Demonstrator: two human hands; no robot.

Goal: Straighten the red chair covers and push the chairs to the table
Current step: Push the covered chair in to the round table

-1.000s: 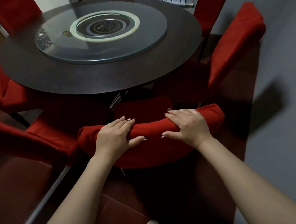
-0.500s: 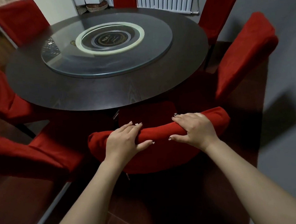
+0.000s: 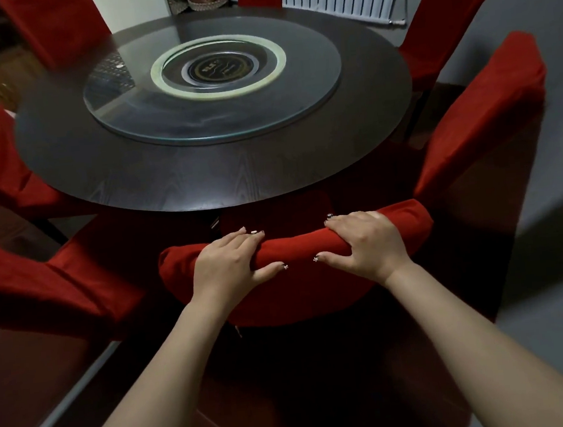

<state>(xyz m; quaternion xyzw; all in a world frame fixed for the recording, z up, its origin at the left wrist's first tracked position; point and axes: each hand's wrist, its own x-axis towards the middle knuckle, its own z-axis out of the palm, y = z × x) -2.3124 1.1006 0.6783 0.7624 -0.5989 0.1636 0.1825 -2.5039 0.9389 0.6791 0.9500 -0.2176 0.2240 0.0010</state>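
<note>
On the chair back (image 3: 297, 246), left hand (image 3: 226, 266) and right hand (image 3: 365, 243) clasp.

I can't read any text from here — the only marking is a gold emblem (image 3: 218, 68) on the dark disc at the turntable (image 3: 168, 121) centre, toward twelve o'clock, and its lettering is too blurred.

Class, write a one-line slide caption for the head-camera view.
Both hands, left and right, grip the top of a red chair at the round table.
</note>
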